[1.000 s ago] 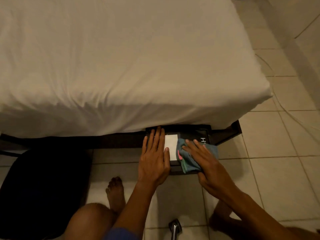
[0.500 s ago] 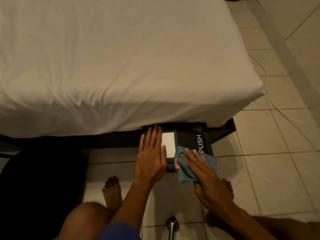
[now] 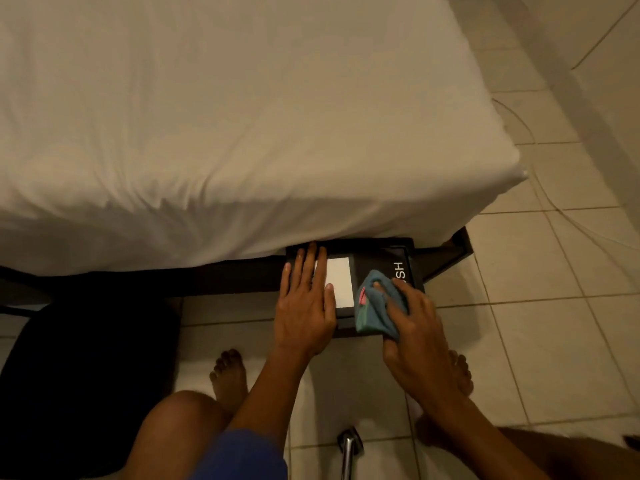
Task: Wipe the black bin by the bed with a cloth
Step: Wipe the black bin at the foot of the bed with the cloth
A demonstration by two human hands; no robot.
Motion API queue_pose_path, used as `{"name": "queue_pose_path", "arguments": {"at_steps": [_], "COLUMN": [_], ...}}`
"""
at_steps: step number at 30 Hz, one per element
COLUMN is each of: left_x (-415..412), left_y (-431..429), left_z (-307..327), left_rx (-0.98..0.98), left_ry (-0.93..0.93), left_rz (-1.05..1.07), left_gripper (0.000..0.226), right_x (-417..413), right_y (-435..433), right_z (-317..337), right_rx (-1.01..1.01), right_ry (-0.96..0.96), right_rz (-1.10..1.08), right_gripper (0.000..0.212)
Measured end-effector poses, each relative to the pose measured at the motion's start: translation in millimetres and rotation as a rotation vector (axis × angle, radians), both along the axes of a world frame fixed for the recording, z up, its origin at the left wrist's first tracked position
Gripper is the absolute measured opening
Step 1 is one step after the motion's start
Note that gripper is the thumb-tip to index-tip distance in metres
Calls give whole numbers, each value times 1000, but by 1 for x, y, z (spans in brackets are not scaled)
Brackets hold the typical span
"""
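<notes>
Black bin (image 3: 372, 263): rectangular, hard, smooth-faced lid; tucked at the foot of the bed, far edge hidden under the overhanging sheet, near edge out over the tiled floor.
Bin lid: white rectangular label (image 3: 339, 282) left of centre; white letters "SH" readable at right, rest covered by the cloth.
Bin axis: long side running left to right along the bed edge; lettering turned sideways, reading away from the camera.
Cloth (image 3: 375, 306): soft, bunched, teal-blue with a pink tag on its left fold; pressed on the lid's right half, draped over the near edge.
Right hand (image 3: 414, 327): fingers curled down over the cloth, gripping and pressing it to the lid.
Left hand (image 3: 304, 306): flat, fingers spread wide and straight, palm down on the lid's left part, holding nothing.
Bed (image 3: 225, 116): white sheet, smooth with soft creases; dark frame beneath.
Floor (image 3: 540, 306): pale glossy square tiles, thin grout lines.
Surroundings: black padded shape (image 3: 83, 386) at left; bare feet near the bin; thin white cable (image 3: 561, 216) at right; metal object (image 3: 349, 448) at bottom edge.
</notes>
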State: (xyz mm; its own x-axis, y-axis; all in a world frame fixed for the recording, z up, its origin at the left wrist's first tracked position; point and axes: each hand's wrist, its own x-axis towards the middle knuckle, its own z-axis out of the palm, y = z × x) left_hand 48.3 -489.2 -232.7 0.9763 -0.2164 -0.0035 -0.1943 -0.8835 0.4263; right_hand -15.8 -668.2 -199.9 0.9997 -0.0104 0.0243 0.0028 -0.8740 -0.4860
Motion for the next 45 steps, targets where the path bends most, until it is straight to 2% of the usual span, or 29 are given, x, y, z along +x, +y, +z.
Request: {"name": "queue_pose_path", "arguments": {"at_steps": [4, 9, 18, 23, 26, 30, 36, 39, 41, 45], "left_x": [9, 5, 6, 6, 5, 5, 3, 6, 7, 5], "left_y": [2, 8, 5, 3, 3, 0, 3, -1, -3, -1], "left_z": [2, -5, -2, -2, -1, -1, -4, -3, -2, -2], "left_rx": [71, 4, 44, 49, 64, 71, 74, 63, 60, 43], "left_ry": [-35, -8, 0, -3, 8, 0, 21, -7, -11, 3], "left_rz": [-65, -118, -72, -44, -43, -41, -42, -32, -32, -33], "left_gripper": [65, 65, 66, 67, 66, 67, 67, 66, 66, 65], "right_x": [-4, -13, 5, -13, -23, 1, -25, 10, 27, 45], "right_y": [5, 1, 0, 12, 3, -18, -2, -17, -16, -30], "right_z": [2, 0, -13, -14, -11, -8, -16, -17, -15, -16], "right_rx": [-31, -82, -125, 0, 19, 145, 96, 246, 250, 275], "right_ry": [14, 42, -39, 32, 3, 32, 6, 8, 23, 90], "right_rz": [-40, 6, 83, 104, 171, -63, 71, -126, -182, -257], "right_gripper": [69, 72, 74, 73, 71, 77, 81, 83, 75, 73]}}
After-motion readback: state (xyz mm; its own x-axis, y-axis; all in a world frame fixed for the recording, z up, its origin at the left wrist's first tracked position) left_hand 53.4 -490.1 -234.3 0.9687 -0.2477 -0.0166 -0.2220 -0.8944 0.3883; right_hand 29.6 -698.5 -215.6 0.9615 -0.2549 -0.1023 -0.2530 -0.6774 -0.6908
